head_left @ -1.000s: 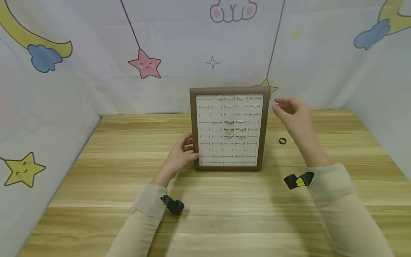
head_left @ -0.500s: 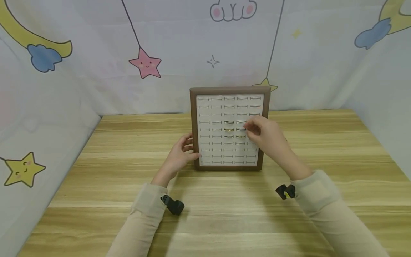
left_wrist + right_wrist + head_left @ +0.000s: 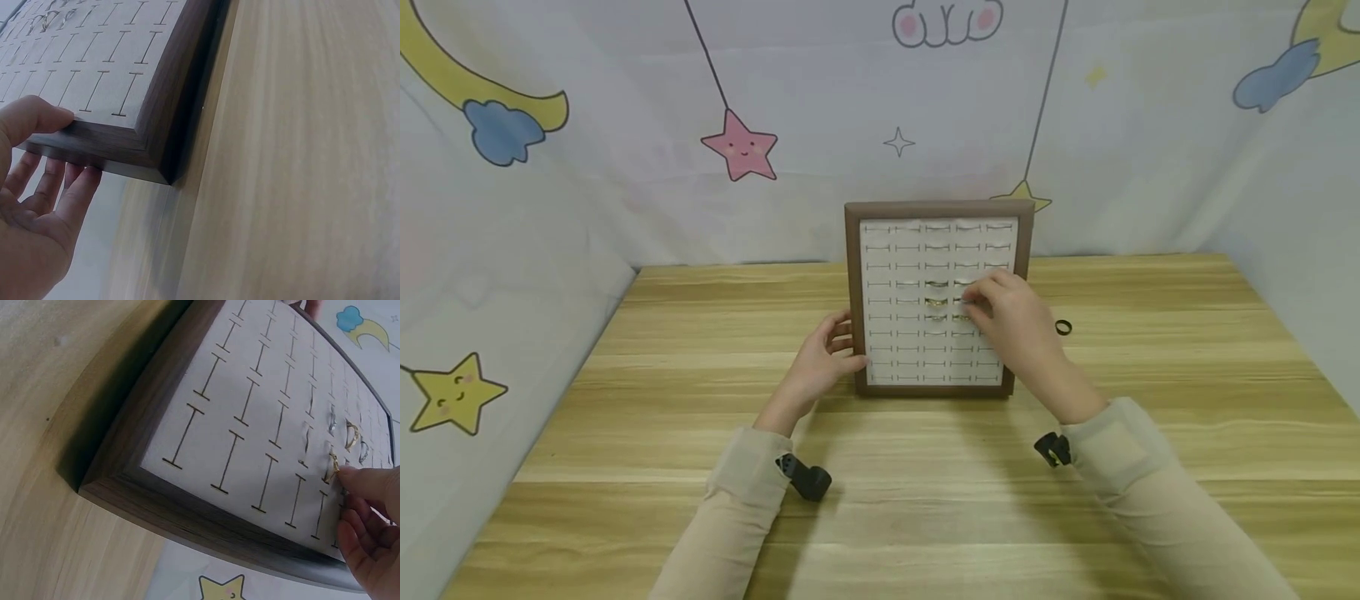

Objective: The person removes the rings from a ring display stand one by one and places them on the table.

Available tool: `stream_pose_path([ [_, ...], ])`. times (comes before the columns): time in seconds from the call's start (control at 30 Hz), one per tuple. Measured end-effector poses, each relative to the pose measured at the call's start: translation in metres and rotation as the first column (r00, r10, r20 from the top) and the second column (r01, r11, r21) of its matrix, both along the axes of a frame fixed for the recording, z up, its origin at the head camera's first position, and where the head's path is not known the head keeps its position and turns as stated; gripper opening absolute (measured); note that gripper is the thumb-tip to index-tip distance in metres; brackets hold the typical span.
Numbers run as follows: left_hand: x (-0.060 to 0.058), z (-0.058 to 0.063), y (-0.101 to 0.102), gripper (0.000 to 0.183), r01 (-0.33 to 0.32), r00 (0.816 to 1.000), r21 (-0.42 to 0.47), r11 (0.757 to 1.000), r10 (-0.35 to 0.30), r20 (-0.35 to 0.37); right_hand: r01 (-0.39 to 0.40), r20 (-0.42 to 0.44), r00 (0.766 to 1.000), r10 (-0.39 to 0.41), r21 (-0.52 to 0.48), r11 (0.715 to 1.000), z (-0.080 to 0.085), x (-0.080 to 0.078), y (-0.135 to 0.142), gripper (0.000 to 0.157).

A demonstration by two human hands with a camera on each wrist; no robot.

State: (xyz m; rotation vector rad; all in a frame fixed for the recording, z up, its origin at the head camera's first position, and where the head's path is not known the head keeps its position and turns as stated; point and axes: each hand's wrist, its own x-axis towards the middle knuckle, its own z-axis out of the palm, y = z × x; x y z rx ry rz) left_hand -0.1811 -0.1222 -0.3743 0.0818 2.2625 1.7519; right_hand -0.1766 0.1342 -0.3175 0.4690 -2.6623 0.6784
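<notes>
A ring display board (image 3: pixel 856 292) with a brown frame and a white slotted panel stands upright on the table. My left hand (image 3: pixel 820 362) grips its left edge, thumb on the front and fingers against the frame's outer side in the left wrist view. Several gold and silver rings sit in the middle slots, among them a gold ring (image 3: pixel 936 302). At the fourth column, my right hand (image 3: pixel 1011 321) pinches a silver ring, mostly hidden by the fingertips. Just beside those fingertips, another gold ring (image 3: pixel 333 467) sticks out of its slot in the right wrist view.
A black ring (image 3: pixel 1063 327) lies on the wooden table (image 3: pixel 880 517) to the right of the board. Behind the table hangs a pale cloth (image 3: pixel 820 75) printed with stars, moons and clouds.
My right hand has moved left and down from beside the board's upper right corner to the ring in the fourth column. The left hand keeps its hold on the frame.
</notes>
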Motion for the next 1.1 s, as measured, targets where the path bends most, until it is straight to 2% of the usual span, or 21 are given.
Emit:
stream_pose_path([
  [0.27,-0.002,0.000,0.001,0.075,-0.002,1.000,-0.001,1.000,0.002,0.001,-0.008,-0.079,0.997,0.007,-0.017,1.000,-0.004,-0.001,-0.001,0.007],
  [0.43,-0.002,0.000,0.001,0.075,-0.010,1.000,0.003,1.000,0.010,0.010,-0.037,-0.092,0.995,0.034,-0.035,0.999,-0.006,-0.002,0.002,0.008],
  [0.63,-0.002,-0.001,0.000,0.075,-0.008,1.000,-0.001,1.000,0.008,0.013,-0.074,-0.046,0.996,0.070,-0.093,0.993,-0.006,-0.002,0.006,0.009],
  [0.87,-0.002,-0.001,-0.001,0.075,-0.004,1.000,0.002,1.000,0.004,0.011,-0.077,-0.006,0.997,0.077,-0.159,0.984,-0.003,-0.005,0.011,0.008],
  [0.97,-0.002,-0.001,-0.001,0.075,-0.005,1.000,0.001,1.000,0.005,0.014,-0.064,0.029,0.997,0.073,-0.241,0.968,-0.003,-0.006,0.014,0.009],
  [1.1,-0.002,-0.001,0.000,0.075,-0.009,1.000,-0.001,1.000,0.009,0.017,-0.005,0.137,0.989,0.063,-0.388,0.922,0.002,-0.007,0.022,0.017],
])
